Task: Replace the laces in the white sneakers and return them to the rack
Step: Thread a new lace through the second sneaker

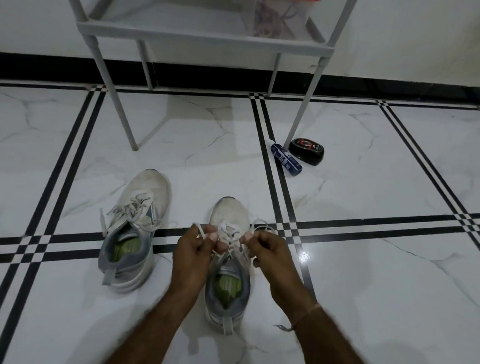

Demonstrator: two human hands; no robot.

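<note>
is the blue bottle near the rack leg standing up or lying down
Lying down. The blue bottle rests on its side on the floor tiles, beside the black oval case.

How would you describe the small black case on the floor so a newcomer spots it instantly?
Start at the grey metal shoe rack against the wall and follow its front right leg down to the white marble floor tiles. The glossy black oval case with a red label lies right at that foot. Unlike the slim dark blue tube lying beside it, it is squat and rounded.

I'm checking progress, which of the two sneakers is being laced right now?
The sneaker on the right, between both hands: left hand and right hand each pinch its lace. The other sneaker sits untouched to its left.
</note>
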